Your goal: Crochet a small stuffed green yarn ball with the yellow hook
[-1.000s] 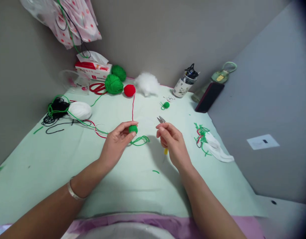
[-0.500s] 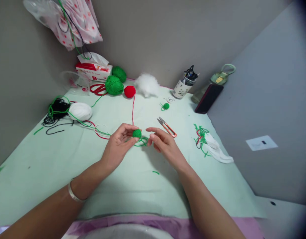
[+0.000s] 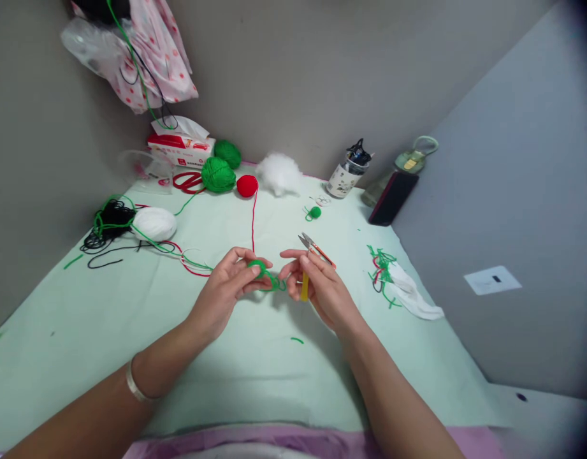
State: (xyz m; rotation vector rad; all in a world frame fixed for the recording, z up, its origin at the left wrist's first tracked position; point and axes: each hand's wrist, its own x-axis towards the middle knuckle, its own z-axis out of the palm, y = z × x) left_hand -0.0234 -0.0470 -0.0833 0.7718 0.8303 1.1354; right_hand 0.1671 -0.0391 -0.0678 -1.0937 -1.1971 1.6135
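Both the left hand (image 3: 221,287) and the right hand (image 3: 322,287) are occupied above the desk (image 3: 255,376): the left pinches a small green yarn piece (image 3: 257,266), its loops (image 3: 276,282) trailing to the right hand's fingertips, while the right grips a yellow handle (image 3: 304,288). Just beyond lie orange snips (image 3: 322,251), with a red ball (image 3: 247,186) farther back.

Near centre, toward seven o'clock, the left hand (image 3: 224,284) partly hides a green yarn piece (image 3: 259,264); toward five, the right hand (image 3: 326,284) partly covers a yellow handle (image 3: 304,288) and orange scissors (image 3: 322,251). At eleven, the top edge crops dotted pink cloth (image 3: 162,64).
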